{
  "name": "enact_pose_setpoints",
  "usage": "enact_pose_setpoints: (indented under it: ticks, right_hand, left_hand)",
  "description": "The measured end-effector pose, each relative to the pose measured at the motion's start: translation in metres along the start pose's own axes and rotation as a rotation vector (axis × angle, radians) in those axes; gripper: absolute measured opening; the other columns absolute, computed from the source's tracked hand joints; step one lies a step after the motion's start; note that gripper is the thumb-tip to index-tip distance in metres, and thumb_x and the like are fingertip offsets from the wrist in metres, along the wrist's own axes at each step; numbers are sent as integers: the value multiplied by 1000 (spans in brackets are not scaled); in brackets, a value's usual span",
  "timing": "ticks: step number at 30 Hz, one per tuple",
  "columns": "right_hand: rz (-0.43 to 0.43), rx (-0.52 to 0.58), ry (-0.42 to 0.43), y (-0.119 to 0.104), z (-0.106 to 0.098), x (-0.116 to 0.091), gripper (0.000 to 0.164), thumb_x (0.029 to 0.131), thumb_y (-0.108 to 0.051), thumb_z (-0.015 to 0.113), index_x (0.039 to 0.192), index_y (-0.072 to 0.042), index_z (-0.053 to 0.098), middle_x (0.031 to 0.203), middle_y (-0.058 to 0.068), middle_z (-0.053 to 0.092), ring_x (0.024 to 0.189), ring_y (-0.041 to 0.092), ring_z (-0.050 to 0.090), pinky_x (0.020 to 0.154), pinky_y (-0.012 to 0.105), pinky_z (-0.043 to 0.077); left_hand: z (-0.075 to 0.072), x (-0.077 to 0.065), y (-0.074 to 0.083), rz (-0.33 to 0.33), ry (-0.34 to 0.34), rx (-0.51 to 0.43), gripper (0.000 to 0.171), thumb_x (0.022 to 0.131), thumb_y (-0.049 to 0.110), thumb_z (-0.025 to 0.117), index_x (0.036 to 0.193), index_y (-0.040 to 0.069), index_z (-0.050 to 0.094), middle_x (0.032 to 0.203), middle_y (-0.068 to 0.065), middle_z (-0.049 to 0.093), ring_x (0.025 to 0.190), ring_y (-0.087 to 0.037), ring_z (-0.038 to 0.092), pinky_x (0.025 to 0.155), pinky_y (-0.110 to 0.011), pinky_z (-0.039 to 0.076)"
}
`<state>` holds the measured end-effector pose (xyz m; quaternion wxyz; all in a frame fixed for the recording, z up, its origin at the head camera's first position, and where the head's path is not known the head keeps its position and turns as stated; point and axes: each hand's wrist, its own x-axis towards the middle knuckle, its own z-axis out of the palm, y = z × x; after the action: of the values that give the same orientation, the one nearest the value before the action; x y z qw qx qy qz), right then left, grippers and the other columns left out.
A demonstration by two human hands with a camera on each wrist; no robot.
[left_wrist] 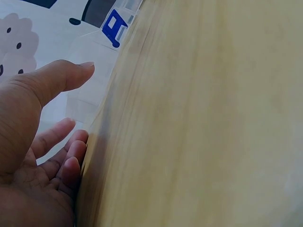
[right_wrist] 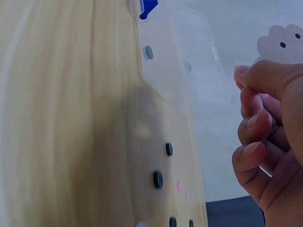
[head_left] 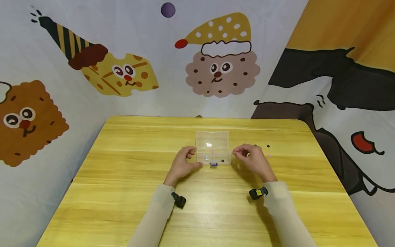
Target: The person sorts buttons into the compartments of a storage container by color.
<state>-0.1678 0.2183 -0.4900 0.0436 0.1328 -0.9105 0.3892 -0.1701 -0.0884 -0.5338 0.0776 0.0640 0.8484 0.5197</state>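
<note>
A clear plastic box [head_left: 213,140] with its lid raised stands on the table; a blue latch [left_wrist: 112,30] is at its front. Inside are a small black disc like a button [head_left: 222,160] and a pink bit [head_left: 212,152]. My left hand [head_left: 184,164] touches the box's left side, thumb at the front corner, fingers loosely bent. Just off the box's right edge is my right hand [head_left: 251,159], thumb and forefinger tips together, other fingers curled. No thing shows between those tips in the right wrist view; anything very small there would be hidden.
Right of the box lie several loose discs, among them a black disc [right_wrist: 158,179] and a pink disc [right_wrist: 179,185]. The wooden table [head_left: 123,206] ends at a printed cloth [head_left: 139,106] behind. Each wrist wears a small black camera [head_left: 179,200].
</note>
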Motion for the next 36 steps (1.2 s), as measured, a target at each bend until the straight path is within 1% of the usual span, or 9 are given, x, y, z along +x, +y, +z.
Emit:
enact_pose_setpoints:
  ticks: [3,11,20,32,36]
  right_hand:
    - [1,7,-8,-3,4,6,8,96,-24,74,95,-17,78,78,-3,69,67,13,55,56,23,44]
    - [48,36,-35,-9,14,18,9,96,-24,74,95,-16,78,79,-1,69,70,17,56,57,23,45]
    - [56,52,-39,-14,25,29,9,97,-22,73,95,-15,78,82,0,70,72,18,57,56,23,46]
    - [60,52,-45,-18,31,34,11,98,-24,72,96,-15,78,82,0,70,71,17,57,57,25,47]
    - [80,46,-48,-18,31,36,11,98,-25,71,98,-16,77,82,0,70,71,17,57,58,26,48]
  left_hand:
    - [1,0,-1,-10,1,4,66,80,24,89,138,13,60,120,-5,60,105,-23,51,93,-38,44]
    - [1,1,1,-13,4,8,67,80,25,89,138,15,60,120,-5,60,105,-23,51,93,-39,44]
    - [1,0,0,-16,4,-5,66,79,24,90,137,14,60,119,-4,60,105,-22,51,94,-38,44]
    - [3,0,-3,-8,0,-4,66,79,24,90,138,14,60,119,-4,60,105,-23,51,94,-38,43]
    - [2,0,-3,-2,-5,-1,66,80,24,90,138,13,60,119,-5,60,104,-23,51,93,-38,43]
